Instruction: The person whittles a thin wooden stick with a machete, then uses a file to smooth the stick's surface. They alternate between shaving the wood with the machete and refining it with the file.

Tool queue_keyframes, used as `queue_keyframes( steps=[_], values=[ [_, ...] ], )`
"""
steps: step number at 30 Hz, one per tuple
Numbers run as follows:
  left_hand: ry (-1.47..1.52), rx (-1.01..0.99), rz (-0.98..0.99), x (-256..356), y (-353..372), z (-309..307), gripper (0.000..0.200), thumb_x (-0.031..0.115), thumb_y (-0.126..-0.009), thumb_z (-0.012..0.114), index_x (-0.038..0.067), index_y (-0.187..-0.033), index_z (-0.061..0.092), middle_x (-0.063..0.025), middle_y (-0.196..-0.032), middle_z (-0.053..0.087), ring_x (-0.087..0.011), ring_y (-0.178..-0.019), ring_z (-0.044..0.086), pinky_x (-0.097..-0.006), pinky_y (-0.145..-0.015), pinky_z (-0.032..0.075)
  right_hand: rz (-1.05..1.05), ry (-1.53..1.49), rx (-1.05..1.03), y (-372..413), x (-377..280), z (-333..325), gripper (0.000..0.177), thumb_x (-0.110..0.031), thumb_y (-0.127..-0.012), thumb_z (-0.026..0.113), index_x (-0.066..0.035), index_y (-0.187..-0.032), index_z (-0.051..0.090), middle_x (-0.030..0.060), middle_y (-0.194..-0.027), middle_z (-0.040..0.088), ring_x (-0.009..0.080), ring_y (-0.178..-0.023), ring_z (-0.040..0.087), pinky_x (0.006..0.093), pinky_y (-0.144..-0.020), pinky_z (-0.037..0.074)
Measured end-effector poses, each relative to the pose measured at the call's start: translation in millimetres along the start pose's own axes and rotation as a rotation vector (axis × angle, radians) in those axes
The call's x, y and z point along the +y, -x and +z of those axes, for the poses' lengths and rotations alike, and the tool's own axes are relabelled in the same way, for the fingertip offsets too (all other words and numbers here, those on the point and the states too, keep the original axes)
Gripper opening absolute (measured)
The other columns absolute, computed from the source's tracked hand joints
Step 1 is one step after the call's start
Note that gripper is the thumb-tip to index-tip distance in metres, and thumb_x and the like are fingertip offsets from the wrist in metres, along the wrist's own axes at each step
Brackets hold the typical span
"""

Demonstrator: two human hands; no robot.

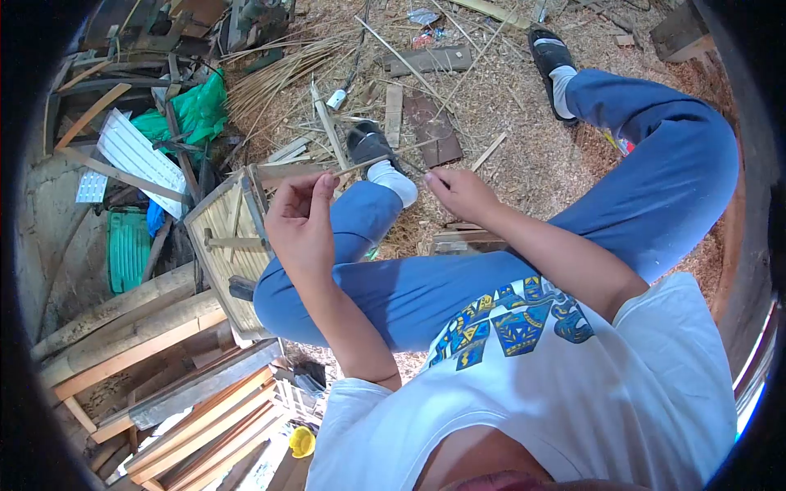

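Observation:
My left hand (303,217) pinches one end of a thin wooden stick (377,162) between thumb and fingertips. The stick points right, over the dark shoe (368,144) on my left foot. To its right, my right hand (463,195) is closed, thumb and finger together, on a thin dark piece that reaches up toward the stick. It is too small to tell whether this is a blade or another stick, or whether the two touch. Both hands are above my bent left leg (393,290).
Shavings cover the ground (508,106), with loose boards (430,61) and a bundle of thin sticks (278,86). Left of my knee stands a slatted wooden frame (233,237). Stacked timber (205,425), a yellow cup (302,442) and a green plastic bag (192,110) are also on the left.

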State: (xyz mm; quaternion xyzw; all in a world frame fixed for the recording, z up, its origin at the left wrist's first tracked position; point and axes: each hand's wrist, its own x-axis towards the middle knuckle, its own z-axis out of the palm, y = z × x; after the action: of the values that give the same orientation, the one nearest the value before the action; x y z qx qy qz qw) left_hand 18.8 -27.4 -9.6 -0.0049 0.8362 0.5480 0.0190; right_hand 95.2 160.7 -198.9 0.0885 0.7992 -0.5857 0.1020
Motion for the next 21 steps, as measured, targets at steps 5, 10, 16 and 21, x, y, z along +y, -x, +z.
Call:
queue_keyframes(
  steps=[5, 10, 16, 21],
  values=[
    [0.035, -0.018, 0.033, 6.0, 5.3, 13.7, 0.008, 0.003, -0.096, 0.072, -0.004, -0.098, 0.069, -0.0082, -0.092, 0.074, -0.0102, -0.085, 0.069, -0.0221, -0.077, 0.054, 0.037, -0.104, 0.113, -2.3, -6.3, 2.8, 0.043, -0.04, -0.104, 0.05, -0.001, -0.095, 0.065, 0.0262, -0.081, 0.067, 0.0449, -0.078, 0.067, 0.0484, -0.072, 0.052],
    [-0.008, -0.04, 0.084, 3.0, 11.6, 19.6, 0.007, 0.002, -0.098, 0.069, -0.005, -0.099, 0.067, -0.0115, -0.096, 0.075, -0.0137, -0.09, 0.071, -0.0254, -0.083, 0.057, -0.226, -0.189, 0.012, 13.8, -84.3, -17.4, 0.037, -0.033, -0.105, 0.053, -0.001, -0.09, 0.062, 0.0185, -0.068, 0.058, 0.0305, -0.06, 0.056, 0.0426, -0.061, 0.046],
    [0.003, -0.024, 0.099, 7.2, 20.0, 29.4, 0.005, -0.001, -0.096, 0.071, -0.005, -0.098, 0.068, -0.0087, -0.094, 0.073, -0.0093, -0.083, 0.068, -0.0217, -0.075, 0.054, -0.198, -0.253, -0.034, 22.1, -83.7, -26.5, 0.036, -0.032, -0.106, 0.052, -0.001, -0.089, 0.06, 0.0162, -0.064, 0.054, 0.0276, -0.056, 0.052, 0.0403, -0.058, 0.045],
    [-0.084, -0.039, 0.08, 17.7, 26.5, 36.1, 0.006, 0.001, -0.099, 0.067, -0.005, -0.098, 0.066, -0.012, -0.095, 0.074, -0.0136, -0.092, 0.071, -0.0255, -0.083, 0.058, -0.118, -0.263, -0.06, 28.0, -85.0, -31.8, 0.039, -0.035, -0.105, 0.052, -0.001, -0.089, 0.064, 0.0219, -0.07, 0.062, 0.0386, -0.063, 0.061, 0.0454, -0.062, 0.048]
  ],
)
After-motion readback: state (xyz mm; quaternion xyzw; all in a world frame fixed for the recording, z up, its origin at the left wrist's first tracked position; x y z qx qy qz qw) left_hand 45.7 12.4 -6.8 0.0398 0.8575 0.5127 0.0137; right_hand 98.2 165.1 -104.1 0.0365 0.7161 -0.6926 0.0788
